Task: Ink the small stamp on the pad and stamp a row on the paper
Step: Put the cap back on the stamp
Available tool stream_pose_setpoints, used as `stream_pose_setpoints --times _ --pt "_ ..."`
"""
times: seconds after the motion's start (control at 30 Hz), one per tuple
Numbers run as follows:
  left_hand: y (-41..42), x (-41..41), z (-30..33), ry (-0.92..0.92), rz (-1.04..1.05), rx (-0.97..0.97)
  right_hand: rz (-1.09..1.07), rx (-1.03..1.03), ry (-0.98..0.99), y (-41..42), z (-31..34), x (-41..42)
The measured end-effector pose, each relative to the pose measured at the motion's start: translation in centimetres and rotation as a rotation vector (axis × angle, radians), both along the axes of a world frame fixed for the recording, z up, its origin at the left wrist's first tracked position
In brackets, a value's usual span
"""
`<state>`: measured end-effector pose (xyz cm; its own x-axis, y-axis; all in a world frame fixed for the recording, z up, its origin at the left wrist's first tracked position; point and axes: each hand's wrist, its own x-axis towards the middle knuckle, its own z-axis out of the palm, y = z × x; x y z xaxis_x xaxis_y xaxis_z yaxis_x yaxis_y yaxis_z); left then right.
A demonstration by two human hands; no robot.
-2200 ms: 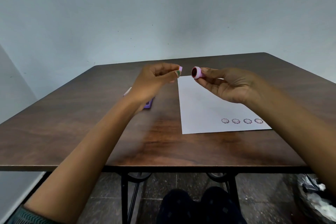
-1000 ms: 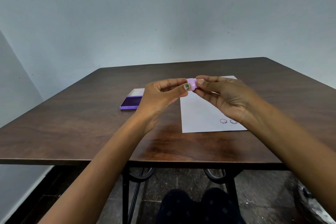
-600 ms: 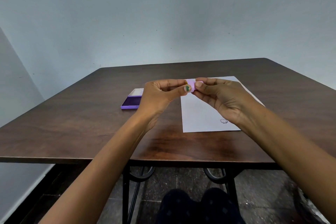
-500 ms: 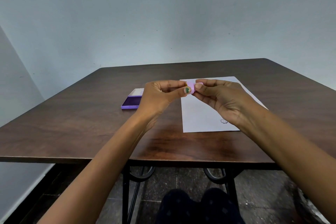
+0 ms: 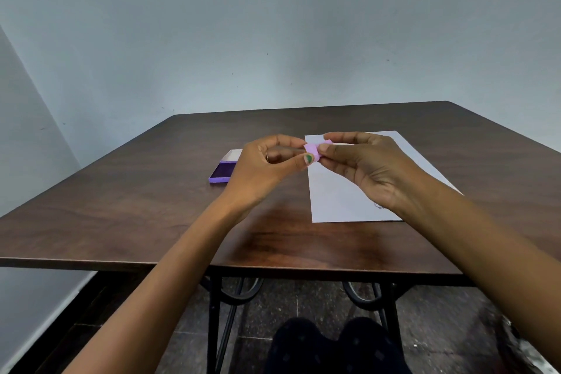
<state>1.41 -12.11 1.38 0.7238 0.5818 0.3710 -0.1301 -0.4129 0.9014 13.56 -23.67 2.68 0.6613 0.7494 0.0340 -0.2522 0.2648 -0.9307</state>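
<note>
Hands (left (image 5: 267, 165), right (image 5: 367, 167)) pinch small stamp (image 5: 314, 151) between fingertips.

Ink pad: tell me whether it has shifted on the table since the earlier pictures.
No. The ink pad lies open, same spot left of the paper, apart from it.

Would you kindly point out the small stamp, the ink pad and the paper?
small stamp (image 5: 313, 150), head view, its pink body.
ink pad (image 5: 222, 172), head view, its dark inked surface.
paper (image 5: 340, 200), head view, bare white area.

Bare counter (image 5: 127, 215) left and front of the open ink pad (image 5: 223, 171); both hands (image 5: 267, 167) (image 5: 373, 170) raised together above the paper (image 5: 337, 200), blocking its near-left part.
</note>
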Motion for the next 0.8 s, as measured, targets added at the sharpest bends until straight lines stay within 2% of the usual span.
stream_pose_setpoints --times 0.2,0.4,0.57,0.8 --pt "1.0 -0.7 0.3 0.001 0.011 0.052 -0.007 -0.05 -0.169 1.4 0.8 -0.6" --pt "3.4 -0.7 0.5 0.056 0.013 0.154 -0.112 -0.172 -0.521 4.3 1.3 0.1" --pt "5.8 1.0 0.6 0.294 0.002 0.388 -0.19 -0.311 -0.79 7.0 0.9 1.4" --pt "8.8 3.7 0.3 0.58 0.171 0.715 -0.172 -0.4 -0.963 9.9 0.0 2.7"
